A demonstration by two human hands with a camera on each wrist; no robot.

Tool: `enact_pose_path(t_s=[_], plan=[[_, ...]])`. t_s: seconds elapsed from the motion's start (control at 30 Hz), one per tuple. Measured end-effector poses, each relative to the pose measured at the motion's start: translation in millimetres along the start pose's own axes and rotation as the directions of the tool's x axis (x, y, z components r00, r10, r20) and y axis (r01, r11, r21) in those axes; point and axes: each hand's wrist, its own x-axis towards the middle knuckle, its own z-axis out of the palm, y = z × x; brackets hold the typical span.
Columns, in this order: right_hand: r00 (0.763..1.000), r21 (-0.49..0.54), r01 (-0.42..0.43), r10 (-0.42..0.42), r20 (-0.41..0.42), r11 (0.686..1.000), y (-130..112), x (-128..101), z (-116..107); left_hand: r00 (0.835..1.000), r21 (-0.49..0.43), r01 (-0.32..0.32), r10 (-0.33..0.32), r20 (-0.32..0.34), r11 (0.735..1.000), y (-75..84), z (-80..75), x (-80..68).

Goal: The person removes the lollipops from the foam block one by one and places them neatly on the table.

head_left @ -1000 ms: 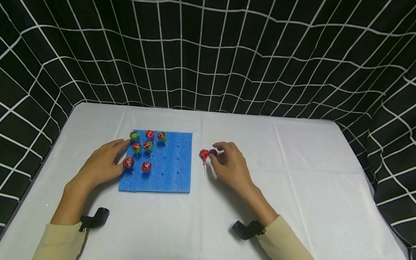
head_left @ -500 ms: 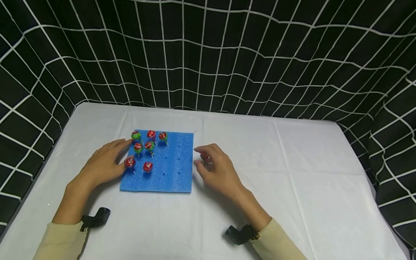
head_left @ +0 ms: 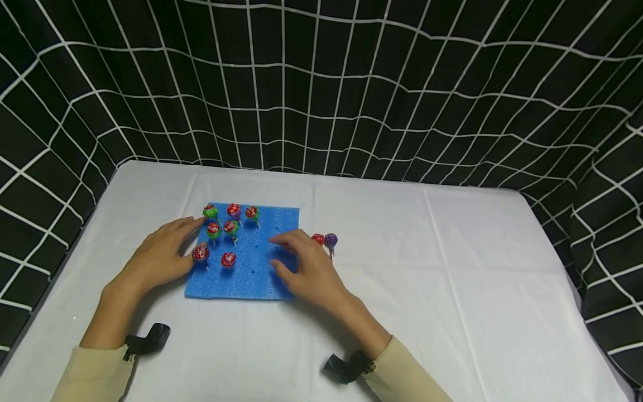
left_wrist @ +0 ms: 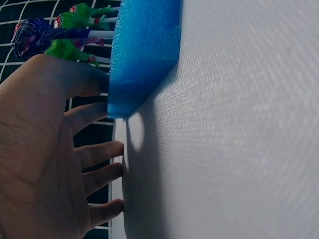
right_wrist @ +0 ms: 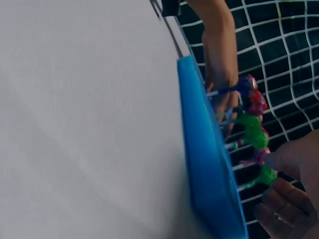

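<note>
Head view: soft blue foam slab (head_left: 261, 273), round glossy lollipops (head_left: 228, 259).

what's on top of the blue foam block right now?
Seven wrapped lollipops stand stuck in the blue foam block, toward its left and back. The right hand rests over its right part, the left hand at its left edge. Any holes beneath the right hand are covered.

the blue foam block (head_left: 261, 268) looks soft, matt and finely porous; the lollipops (head_left: 228, 259) standing in it wear glossy, crinkled plastic wrappers on smooth white sticks; the white cloth (head_left: 452, 268) over the counter is matt, finely woven and lightly creased; the black gridded backdrop (head_left: 351, 84) hangs as matt fabric.
</note>
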Motion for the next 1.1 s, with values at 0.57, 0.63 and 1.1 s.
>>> enact_pose_path(t_s=[0.57,0.63,1.1], plan=[[0.994,0.047,0.002,-0.007,0.108,0.999,-22,13,34,1.0,0.009,-0.003,0.003,0.01,1.0,0.0,-0.8,0.3],[0.993,0.054,-0.009,0.003,0.114,0.999,-24,15,38,1.0,0.008,-0.005,0.005,0.009,1.0,0.4,-0.1,-0.3],[0.997,0.133,0.007,-0.018,0.081,0.991,-25,22,53,1.0,0.013,-0.014,0.014,-0.004,1.0,-0.1,0.1,-0.6]])
